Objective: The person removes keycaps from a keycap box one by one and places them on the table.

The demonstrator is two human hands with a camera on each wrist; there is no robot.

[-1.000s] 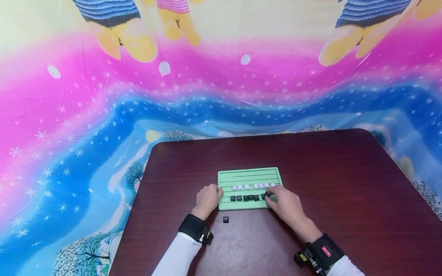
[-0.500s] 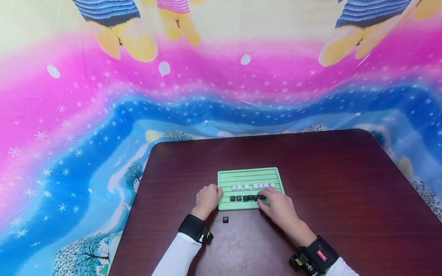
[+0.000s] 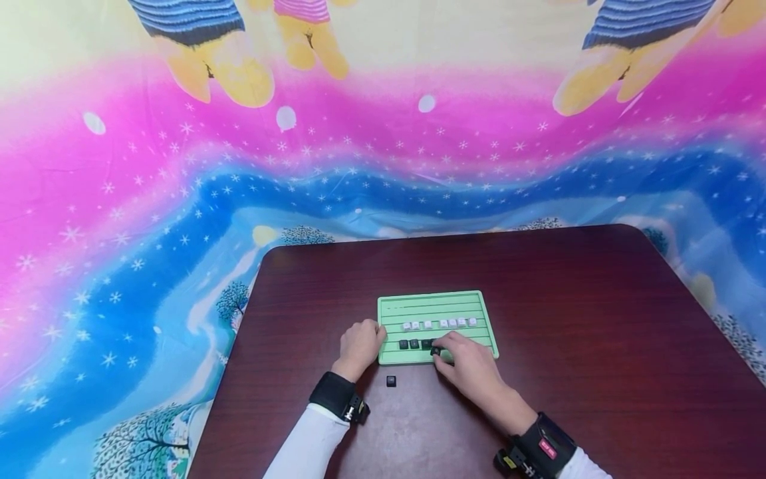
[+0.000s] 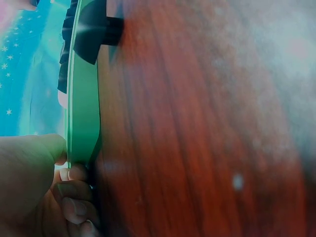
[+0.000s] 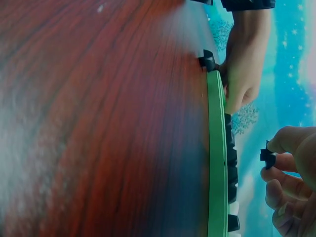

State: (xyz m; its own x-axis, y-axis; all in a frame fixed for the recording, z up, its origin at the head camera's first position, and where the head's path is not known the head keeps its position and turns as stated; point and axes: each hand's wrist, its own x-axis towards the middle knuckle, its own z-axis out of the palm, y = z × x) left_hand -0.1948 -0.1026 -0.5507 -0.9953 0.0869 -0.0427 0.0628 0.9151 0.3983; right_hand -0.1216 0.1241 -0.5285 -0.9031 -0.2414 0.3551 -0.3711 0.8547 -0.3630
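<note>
The right hand [image 3: 473,367], nearly closed, pinches a black keycap [image 5: 268,156] between thumb and fingertips, raised above the green tray [image 3: 431,307]. From that hand, the row of black keycaps [image 3: 414,344] runs leftward along the tray's length toward the left hand [image 3: 360,349], whose curled fingers grip its left edge. A loose keycap [image 3: 391,381] lies between the hands, nearer the person, on the tabletop [image 3: 574,299]; patterned cloth [image 3: 359,126] hangs beyond.
</note>
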